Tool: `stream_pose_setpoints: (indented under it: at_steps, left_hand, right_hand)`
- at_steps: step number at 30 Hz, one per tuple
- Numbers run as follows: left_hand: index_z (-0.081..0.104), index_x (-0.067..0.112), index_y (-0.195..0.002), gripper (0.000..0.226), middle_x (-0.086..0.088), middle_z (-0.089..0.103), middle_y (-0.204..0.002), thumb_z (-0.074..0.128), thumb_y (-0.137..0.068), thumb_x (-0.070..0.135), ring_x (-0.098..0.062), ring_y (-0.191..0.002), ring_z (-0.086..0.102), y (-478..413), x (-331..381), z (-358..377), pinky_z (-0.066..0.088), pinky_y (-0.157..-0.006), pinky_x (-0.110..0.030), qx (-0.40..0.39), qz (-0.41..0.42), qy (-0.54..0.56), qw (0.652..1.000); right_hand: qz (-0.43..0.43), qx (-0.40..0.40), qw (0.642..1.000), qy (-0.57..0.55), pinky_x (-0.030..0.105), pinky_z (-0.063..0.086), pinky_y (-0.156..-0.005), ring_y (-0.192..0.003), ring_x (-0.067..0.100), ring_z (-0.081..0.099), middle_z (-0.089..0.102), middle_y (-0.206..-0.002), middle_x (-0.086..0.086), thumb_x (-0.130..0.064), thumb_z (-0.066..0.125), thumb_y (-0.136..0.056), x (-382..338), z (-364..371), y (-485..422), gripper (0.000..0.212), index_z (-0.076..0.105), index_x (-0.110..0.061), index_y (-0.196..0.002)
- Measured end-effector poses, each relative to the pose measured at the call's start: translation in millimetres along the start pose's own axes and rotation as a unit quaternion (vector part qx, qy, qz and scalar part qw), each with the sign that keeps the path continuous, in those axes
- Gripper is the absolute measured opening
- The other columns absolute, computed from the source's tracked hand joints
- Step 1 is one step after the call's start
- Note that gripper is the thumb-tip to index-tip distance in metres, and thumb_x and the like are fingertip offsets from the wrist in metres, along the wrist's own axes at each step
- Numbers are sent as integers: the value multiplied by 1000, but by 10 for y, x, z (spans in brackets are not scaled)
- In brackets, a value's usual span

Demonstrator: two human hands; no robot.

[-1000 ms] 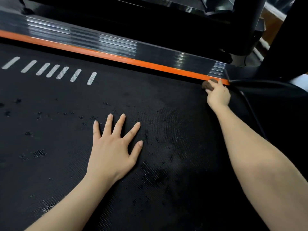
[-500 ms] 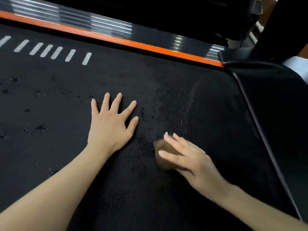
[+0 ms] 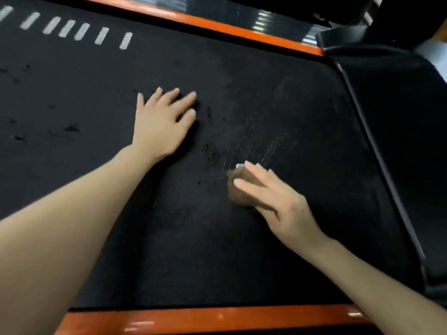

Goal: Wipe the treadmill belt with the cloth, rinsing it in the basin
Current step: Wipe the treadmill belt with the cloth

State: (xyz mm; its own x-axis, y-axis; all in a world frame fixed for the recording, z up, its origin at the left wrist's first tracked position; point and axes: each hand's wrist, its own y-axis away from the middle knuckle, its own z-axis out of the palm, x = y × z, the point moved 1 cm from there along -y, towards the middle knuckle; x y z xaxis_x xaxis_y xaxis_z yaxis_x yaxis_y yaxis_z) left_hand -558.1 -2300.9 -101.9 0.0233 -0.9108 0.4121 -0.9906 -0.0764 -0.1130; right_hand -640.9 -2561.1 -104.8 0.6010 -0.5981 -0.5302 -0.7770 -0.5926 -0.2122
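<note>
**Item: wiping cloth, in use on treadmill belt**

Location. The cloth (image 3: pixel 238 193) lies on the treadmill belt (image 3: pixel 193 250), right of centre in the head view, nearer the near orange rail (image 3: pixel 193 319) than the far orange rail (image 3: pixel 217 22). The basin is not in view.

Holder. The right hand (image 3: pixel 278 204) has its fingers laid out straight over the cloth and presses it flat to the belt; no curl round it can be seen. The cloth sits under the fingertips and ahead of the palm. The left hand (image 3: pixel 160 124) is spread wide and flat on the belt, holding nothing, well apart from the cloth on its far left side.

Governing relation. The belt's long axis runs left to right between the two rails. Dark specks (image 3: pixel 70 128) lie to the left, past the left hand, below the white dashes (image 3: pixel 72 29). The left hand is nearer to them, but the right hand has the cloth. Judged so, the next stroke must carry the cloth leftward along the belt, and the braced left hand is in its way.

Appearance. A small brown wad, bunched, mostly covered; edges blurred. Faint pale streaks (image 3: pixel 273 146) mark the belt just beyond it, likely damp.

Right boundary. The black end cover (image 3: pixel 399 122).
</note>
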Motion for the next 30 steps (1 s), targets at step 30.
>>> stream_pose_setpoints:
  at_steps: [30]
  left_hand:
    - [20,40,-148,73,0,17,-158,1,-82,66,-32,-145,9,1355,-1153,-509,4,-115,-51,-37,46,-165,985]
  right_hand:
    - [141,-68,988,-4,26,12,-118,-141,10,22,26,-153,-10,-11,58,-92,-1177,378,99,52,45,-39,-135]
